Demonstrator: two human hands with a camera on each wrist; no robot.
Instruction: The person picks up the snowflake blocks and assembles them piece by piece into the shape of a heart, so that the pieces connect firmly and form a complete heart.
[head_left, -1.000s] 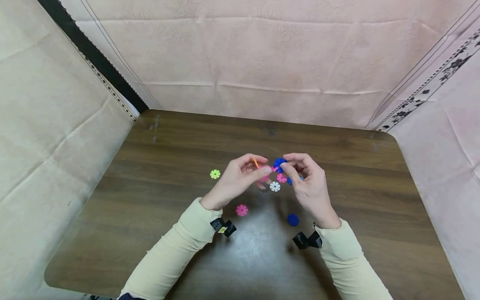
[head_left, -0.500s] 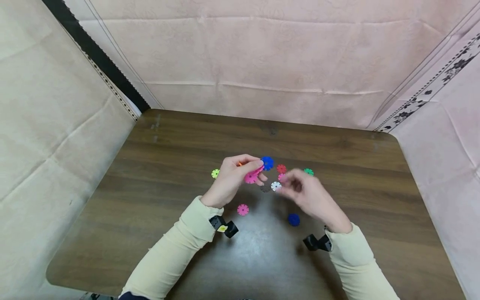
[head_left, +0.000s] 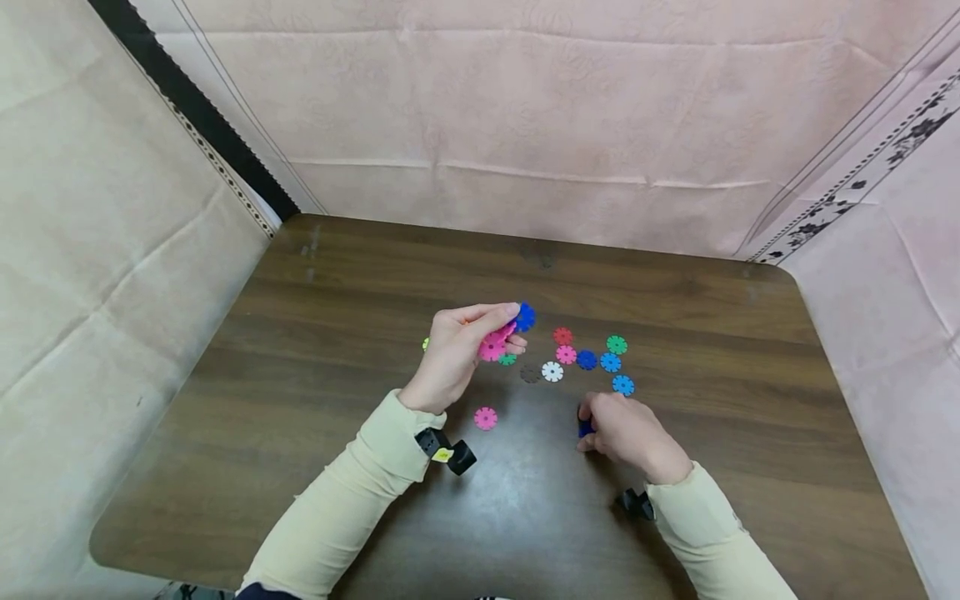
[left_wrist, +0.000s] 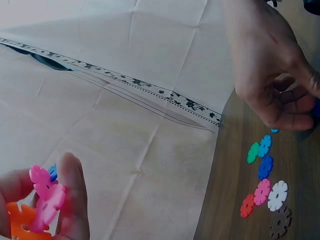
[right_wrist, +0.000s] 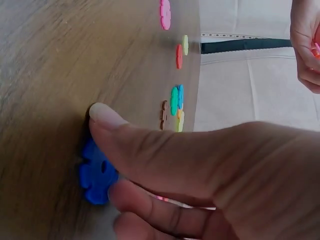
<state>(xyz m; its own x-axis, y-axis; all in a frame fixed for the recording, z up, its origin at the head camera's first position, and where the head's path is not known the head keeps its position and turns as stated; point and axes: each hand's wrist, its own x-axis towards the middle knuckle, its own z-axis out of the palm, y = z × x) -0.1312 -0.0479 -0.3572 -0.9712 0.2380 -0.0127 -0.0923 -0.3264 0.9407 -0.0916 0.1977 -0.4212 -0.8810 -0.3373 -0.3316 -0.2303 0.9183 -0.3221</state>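
Note:
My left hand (head_left: 447, 354) is raised over the table and pinches a cluster of joined plastic interlocking discs between thumb and fingers. Pink discs (head_left: 492, 345) make up its middle, and a blue disc (head_left: 526, 317) sticks out past the thumb tip. The left wrist view also shows an orange disc (left_wrist: 21, 223) in this cluster, partly hidden by the fingers. Low at the tabletop, my right hand (head_left: 628, 432) grips a dark blue interlocking disc (right_wrist: 96, 172), its thumb at one edge and curled fingers at the opposite edge.
Several loose discs lie on the wooden table (head_left: 360, 275): red (head_left: 562, 336), white (head_left: 552, 372), green (head_left: 617, 344) and light blue (head_left: 623, 384) among them. A single pink disc (head_left: 485, 418) lies nearer the front. Cloth (head_left: 480, 108) hangs behind the table.
My right hand has left the cluster and come down toward the front, onto the dark blue disc. The left hand has shifted slightly left, with the cluster still held.

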